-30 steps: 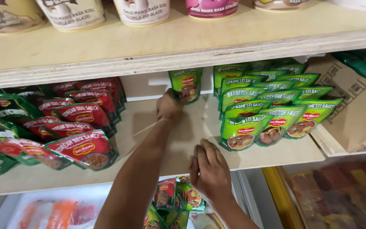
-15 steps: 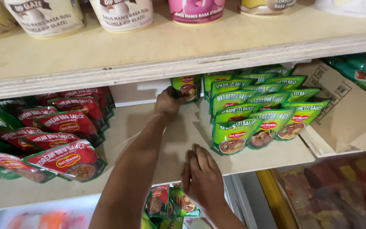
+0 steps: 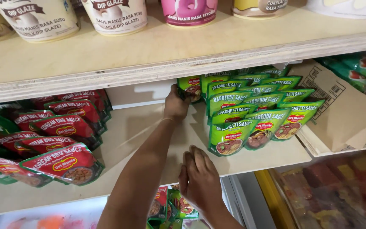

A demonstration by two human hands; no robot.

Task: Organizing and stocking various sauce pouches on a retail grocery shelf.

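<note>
My left hand (image 3: 175,106) reaches to the back of the middle shelf (image 3: 149,140) and grips a green sauce pouch (image 3: 190,86) standing upright beside the row of green pouches (image 3: 250,114). My right hand (image 3: 200,182) is lower, at the shelf's front edge with its back toward me, holding a small bunch of red and green pouches (image 3: 168,205) just below the shelf. Its fingers are partly hidden behind that bunch.
Red sauce pouches (image 3: 60,140) lie in overlapping rows on the shelf's left. A cardboard box flap (image 3: 339,106) leans at the right. Tubs of glaze (image 3: 115,15) stand on the upper shelf. A yellow-framed case (image 3: 331,191) sits below right.
My left hand has pushed the green pouch further back and right, up against the green row. My right hand with its bunch has stayed near the shelf edge.
</note>
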